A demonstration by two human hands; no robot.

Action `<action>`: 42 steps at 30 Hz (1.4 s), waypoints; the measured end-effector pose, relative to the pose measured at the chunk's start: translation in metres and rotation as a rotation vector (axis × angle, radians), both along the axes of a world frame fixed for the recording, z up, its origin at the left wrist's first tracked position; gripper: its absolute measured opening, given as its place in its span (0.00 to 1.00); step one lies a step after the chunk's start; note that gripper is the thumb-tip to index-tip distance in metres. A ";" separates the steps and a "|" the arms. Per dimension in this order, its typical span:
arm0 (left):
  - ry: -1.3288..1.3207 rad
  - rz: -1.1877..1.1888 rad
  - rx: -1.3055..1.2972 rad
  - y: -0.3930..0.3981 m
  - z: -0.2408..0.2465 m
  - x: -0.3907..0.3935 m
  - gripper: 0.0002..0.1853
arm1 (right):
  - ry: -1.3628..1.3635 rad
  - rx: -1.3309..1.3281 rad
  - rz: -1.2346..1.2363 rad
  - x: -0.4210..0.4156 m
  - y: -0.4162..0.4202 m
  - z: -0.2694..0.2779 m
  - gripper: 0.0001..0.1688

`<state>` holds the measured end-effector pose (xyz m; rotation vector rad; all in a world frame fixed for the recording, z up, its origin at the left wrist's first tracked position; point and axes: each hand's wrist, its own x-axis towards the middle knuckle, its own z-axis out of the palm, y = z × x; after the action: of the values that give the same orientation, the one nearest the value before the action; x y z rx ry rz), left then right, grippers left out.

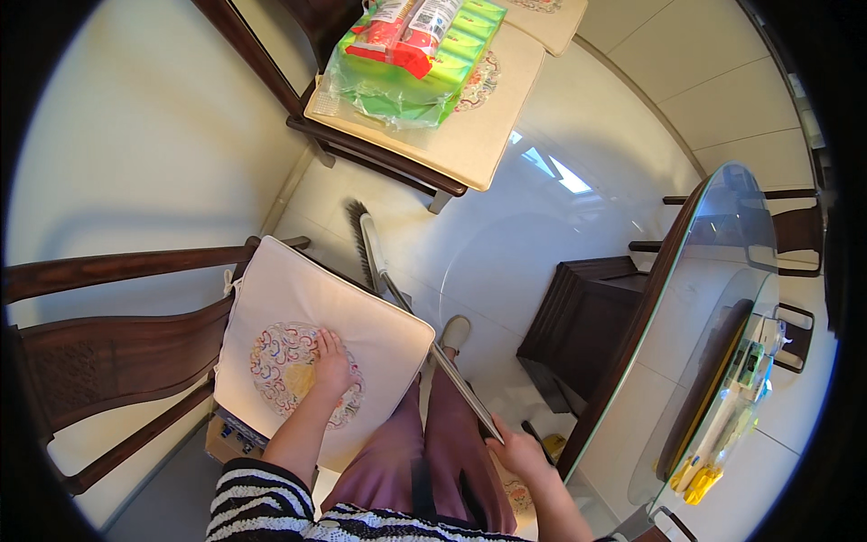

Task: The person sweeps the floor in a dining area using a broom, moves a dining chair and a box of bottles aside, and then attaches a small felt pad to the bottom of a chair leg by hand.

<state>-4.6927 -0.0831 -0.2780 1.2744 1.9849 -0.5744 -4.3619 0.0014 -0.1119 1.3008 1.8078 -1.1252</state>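
My right hand [520,446] grips the metal pole of a broom [467,387]. The pole slants away past the front corner of a chair. At its far end the broom head with dark bristles [364,247] rests on the tiled floor between two chairs. My left hand [333,366] lies palm down on a cream seat cushion [379,325], over its round embroidered pattern. Its fingers look slightly apart, and nothing is in it. The cushion is tied to a dark wooden chair [129,356] at my left.
Ahead, another cushioned chair [406,169] bears green tissue packs [467,47] and red-and-clear packages [399,34]. A glass-topped table [657,339] with a dark wooden base [582,325] stands at right. A cardboard box [227,440] sits under the left chair. A white wall [135,156] runs along the left.
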 end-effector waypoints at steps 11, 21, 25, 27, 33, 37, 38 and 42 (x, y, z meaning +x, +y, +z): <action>0.096 0.052 -0.064 0.006 -0.013 0.009 0.54 | -0.087 -0.396 -0.347 -0.049 0.069 0.007 0.31; 0.132 0.033 -0.085 0.006 -0.017 0.012 0.50 | -0.178 -0.018 0.254 -0.021 0.082 0.054 0.26; 0.138 0.037 -0.086 0.007 -0.019 0.012 0.49 | -0.202 -0.028 0.104 -0.011 0.087 0.078 0.27; 0.132 0.036 -0.077 0.008 -0.022 0.015 0.48 | -0.199 -0.101 -0.089 -0.013 0.092 0.086 0.26; 0.181 0.030 -0.040 -0.005 -0.033 0.011 0.48 | 0.007 -0.528 -0.464 -0.055 0.133 0.067 0.18; 0.160 0.006 0.007 0.000 -0.039 0.016 0.51 | 0.037 -0.427 -0.239 -0.075 0.143 -0.004 0.16; 0.122 0.016 -0.013 0.006 -0.029 0.013 0.52 | -0.012 -0.364 -0.182 -0.083 0.147 -0.010 0.17; 0.133 0.012 -0.030 -0.001 -0.027 0.011 0.53 | -0.171 -0.377 -0.165 -0.080 0.160 -0.019 0.18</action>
<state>-4.6822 -0.0844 -0.3055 1.2341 2.0825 -0.6962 -4.4419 0.1613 -0.1313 1.2881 1.3067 -1.3238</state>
